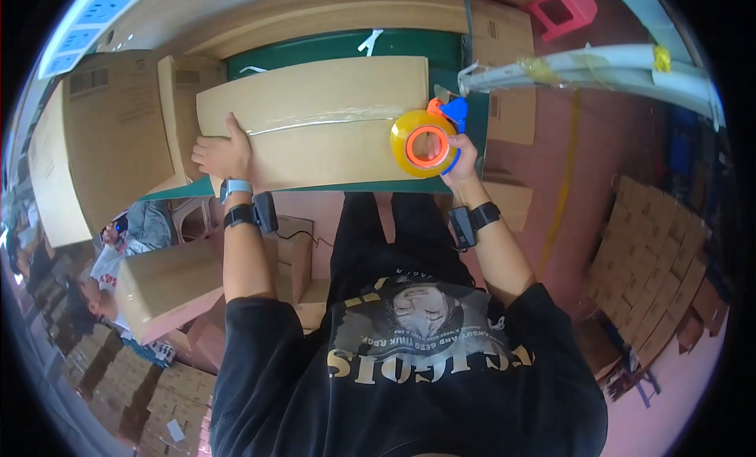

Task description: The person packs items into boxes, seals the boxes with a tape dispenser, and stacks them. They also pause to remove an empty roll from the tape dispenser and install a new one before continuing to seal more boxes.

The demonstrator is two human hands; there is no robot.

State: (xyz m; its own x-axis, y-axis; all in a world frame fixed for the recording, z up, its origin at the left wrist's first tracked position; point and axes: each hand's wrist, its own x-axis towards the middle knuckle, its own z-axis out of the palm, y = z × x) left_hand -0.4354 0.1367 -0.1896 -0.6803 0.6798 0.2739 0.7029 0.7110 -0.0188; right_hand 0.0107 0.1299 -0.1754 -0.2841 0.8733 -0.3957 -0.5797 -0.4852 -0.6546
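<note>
A long cardboard box point(331, 154) lies across the green table in front of me, a strip of clear tape point(331, 118) running along its middle seam. My left hand point(224, 151) rests against the box's left end, fingers and thumb apart. At the right end, my right hand point(463, 159) is closed around a tape dispenser point(403, 146) with a large yellow roll, an orange hub and blue parts. The dispenser sits against the box's right end, where the tape strip meets it.
The green tabletop point(315, 47) shows behind the box. Large cartons point(118, 134) stand at the left. White pipes point(583, 67) reach in from the right above a pink stool point(563, 9). Stacked cartons point(650, 248) fill the right floor. Another person point(102, 287) is at lower left, beside an open carton point(173, 280).
</note>
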